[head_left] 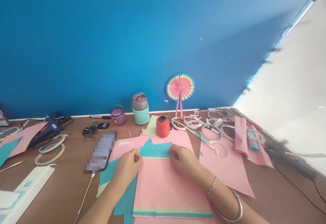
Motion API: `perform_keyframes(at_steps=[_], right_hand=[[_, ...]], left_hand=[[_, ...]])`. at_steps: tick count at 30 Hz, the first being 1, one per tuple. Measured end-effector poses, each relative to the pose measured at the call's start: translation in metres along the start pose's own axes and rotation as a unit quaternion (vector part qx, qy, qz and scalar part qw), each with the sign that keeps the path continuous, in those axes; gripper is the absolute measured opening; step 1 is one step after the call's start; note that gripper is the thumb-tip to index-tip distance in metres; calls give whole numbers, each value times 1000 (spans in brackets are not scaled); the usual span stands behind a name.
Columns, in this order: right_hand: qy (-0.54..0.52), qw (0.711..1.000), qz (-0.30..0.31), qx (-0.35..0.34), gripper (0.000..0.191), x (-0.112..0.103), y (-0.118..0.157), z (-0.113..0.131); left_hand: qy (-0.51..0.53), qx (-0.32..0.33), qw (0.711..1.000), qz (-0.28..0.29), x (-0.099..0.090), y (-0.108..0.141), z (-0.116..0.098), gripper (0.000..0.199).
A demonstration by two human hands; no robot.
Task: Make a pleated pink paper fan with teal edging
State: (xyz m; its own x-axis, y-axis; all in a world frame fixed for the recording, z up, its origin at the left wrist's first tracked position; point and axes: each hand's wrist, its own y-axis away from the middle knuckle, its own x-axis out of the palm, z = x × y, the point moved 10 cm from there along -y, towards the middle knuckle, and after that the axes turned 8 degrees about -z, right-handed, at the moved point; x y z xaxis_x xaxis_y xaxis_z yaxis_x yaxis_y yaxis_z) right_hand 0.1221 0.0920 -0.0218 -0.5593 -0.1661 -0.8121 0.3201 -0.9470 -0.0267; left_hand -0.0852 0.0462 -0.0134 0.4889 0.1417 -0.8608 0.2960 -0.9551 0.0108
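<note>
A pink sheet of paper [173, 183] lies in front of me, with green and blue strips along its near and far edges. My left hand [129, 165] is closed at the sheet's far left corner, fingertips pinched together. At the far right corner, my right hand [185, 160] pinches the edge with curled fingers. The fingertips partly hide what they grip. Blue paper [156, 148] shows beyond the far edge between my hands. More blue paper [127, 198] sticks out under the left side of the sheet.
Behind the sheet stand an orange-red spool-like object [163, 128], a mint food jar [141, 112] and a round pleated paper fan [180, 87] against the wall. A phone [103, 151] lies left. Rolled paper strips [211, 132] and a glue gun [292, 159] are right; a power strip [33, 193] is left.
</note>
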Motion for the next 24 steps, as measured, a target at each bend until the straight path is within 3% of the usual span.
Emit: perform_keyframes(at_steps=[24], right_hand=[[27, 1000, -3, -9, 30, 2, 1, 2]], left_hand=[[-40, 0, 999, 1, -1, 3, -7, 17]])
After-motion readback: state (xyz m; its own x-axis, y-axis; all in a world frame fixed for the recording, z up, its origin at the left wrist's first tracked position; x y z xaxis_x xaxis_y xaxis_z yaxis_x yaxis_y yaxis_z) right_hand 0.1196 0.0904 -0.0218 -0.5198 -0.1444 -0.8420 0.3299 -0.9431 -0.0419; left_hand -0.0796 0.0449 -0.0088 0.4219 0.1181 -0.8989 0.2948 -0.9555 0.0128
